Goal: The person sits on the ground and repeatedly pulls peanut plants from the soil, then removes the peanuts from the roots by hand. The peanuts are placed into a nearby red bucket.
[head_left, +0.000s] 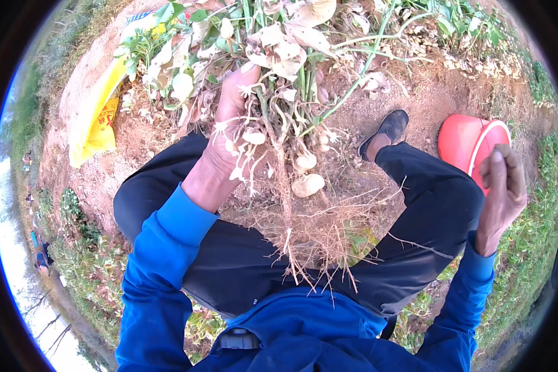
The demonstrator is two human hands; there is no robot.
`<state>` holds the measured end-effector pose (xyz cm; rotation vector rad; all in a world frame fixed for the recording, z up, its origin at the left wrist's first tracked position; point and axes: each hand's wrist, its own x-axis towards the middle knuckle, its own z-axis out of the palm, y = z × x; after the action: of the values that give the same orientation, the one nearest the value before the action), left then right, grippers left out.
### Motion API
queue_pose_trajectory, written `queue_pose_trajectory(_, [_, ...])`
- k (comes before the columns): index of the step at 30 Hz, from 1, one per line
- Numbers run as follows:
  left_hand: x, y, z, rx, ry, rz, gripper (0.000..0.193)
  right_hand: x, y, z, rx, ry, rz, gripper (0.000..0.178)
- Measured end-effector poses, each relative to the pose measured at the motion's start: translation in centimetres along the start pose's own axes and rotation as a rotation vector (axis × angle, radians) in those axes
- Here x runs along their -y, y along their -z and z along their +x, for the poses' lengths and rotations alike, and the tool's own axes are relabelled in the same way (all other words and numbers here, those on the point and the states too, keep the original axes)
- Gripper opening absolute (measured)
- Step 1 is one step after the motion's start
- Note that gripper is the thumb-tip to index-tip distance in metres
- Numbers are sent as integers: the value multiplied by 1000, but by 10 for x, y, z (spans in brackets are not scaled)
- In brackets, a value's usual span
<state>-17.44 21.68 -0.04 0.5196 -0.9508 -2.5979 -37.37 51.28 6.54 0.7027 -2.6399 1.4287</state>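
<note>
Uprooted bundle of leafy green-and-tan plants with brown roots (291,80), twelve o'clock: stems gripped by the left hand's (229,108) fingers. Right hand (505,192), three o'clock, near round red plastic bucket (456,142): fingers curled, contents indeterminable. Step, apparently: plucking pale rounded pods (307,185); next move calls for right fingers reaching twelve o'clock.

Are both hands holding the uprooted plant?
No, only the left hand grips the plant; the right hand is away from it.
</note>
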Motion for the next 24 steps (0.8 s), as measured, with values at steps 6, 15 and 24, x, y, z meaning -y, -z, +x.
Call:
queue_pose_trajectory(6, [2, 4, -3, 103, 29, -197, 40, 106, -78, -62, 626, 182, 400, 31])
queue_pose_trajectory(15, [-9, 21, -19, 140, 34, -229, 38, 110, -105, -92, 527, 253, 259, 40])
queue_pose_trajectory(24, [-11, 11, -17, 120, 134, -240, 30, 102, -128, -110, 358, 208, 258, 39])
